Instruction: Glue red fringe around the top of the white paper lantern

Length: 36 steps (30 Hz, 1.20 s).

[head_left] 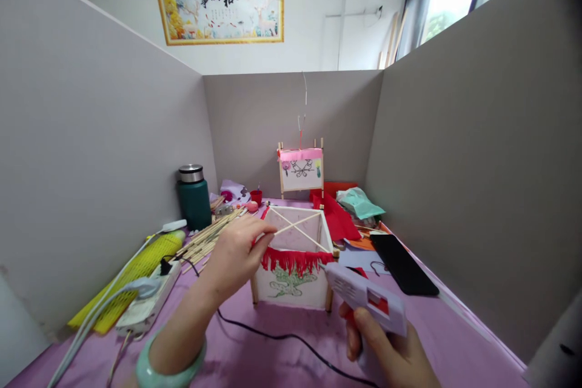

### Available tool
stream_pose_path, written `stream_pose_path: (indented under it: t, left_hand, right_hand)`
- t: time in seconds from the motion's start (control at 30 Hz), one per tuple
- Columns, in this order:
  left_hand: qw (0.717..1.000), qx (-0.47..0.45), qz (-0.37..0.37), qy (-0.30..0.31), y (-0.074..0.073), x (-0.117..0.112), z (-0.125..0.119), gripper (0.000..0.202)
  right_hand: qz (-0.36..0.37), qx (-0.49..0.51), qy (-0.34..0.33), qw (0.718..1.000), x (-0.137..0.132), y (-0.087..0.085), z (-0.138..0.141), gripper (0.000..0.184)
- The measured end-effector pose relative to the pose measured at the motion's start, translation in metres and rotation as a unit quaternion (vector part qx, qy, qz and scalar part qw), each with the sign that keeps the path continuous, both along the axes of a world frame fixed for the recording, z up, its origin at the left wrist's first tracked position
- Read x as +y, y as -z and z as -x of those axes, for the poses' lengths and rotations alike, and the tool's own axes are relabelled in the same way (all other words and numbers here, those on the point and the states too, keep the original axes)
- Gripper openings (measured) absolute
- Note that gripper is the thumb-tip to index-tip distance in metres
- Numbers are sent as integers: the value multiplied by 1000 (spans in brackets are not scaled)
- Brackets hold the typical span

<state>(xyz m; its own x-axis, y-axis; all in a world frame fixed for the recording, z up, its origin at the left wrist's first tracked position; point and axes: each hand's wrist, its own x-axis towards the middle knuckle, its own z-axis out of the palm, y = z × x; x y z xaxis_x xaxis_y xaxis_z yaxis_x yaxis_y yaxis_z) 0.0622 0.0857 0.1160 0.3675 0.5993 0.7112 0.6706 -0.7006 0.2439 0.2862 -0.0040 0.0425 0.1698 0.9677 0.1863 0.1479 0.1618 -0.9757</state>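
- Ahead on the bench, a boxy lantern frame stands upright, thin sticks crossing its top.
- Left hand, nearer, pinches one stick's left end; it slants away rightward.
- Right hand grips a glue gun, nozzle aimed left beside the front-right corner.

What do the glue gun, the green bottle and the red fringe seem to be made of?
Glue gun: probably plastic, low sheen; it looks smooth and moulded.
Green bottle: perhaps metal; its lid shines silver, but the dull body leaves doubt.
Red fringe: seems textile, matte, because it hangs in loose strands.
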Motion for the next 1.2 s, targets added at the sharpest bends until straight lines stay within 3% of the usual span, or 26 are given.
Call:
stream_pose_path:
  t: [0.17,0.3,0.77,1.2]
  left_hand:
    - [998,51,25,23,5,5,13,11]
    - [997,58,42,16,10,7,11,9]
    - [999,-26,28,21,30,0,4,11]
    - [998,-44,18,34,35,3,6,11]
  right_hand:
    - [15,-17,-61,998,11,-19,10,60]
    - [30,-23,-71,997,23,-29,22,59]
    - [77,-51,-92,991,41,-32,35,53]
    - [78,-132,-88,984,41,-43,43,54]
